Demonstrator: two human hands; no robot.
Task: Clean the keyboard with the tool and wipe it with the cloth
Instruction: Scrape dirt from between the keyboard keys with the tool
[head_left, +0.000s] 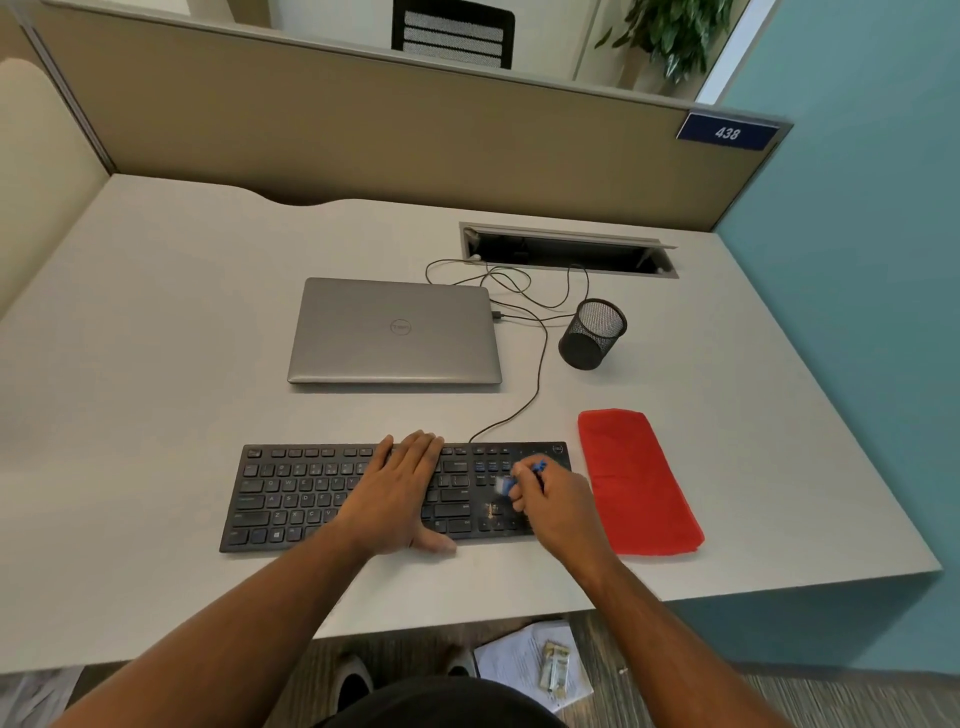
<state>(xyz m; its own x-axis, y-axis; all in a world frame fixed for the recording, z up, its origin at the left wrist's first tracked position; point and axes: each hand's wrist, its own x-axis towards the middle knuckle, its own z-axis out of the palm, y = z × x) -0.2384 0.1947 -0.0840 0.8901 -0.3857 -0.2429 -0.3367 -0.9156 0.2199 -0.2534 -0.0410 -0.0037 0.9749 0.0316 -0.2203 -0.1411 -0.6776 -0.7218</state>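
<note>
Flat black wired keyboard near front edge of pale grey worktop, left hand spread flat on its middle keys, right hand pinching small blue cleaning tool over the right-end keys, folded red cloth just right of keyboard, black mesh pen cup behind, contents not visible

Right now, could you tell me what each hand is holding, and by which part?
The right hand pinches a small blue tool around its middle; the left hand lies flat, holding nothing.
</note>
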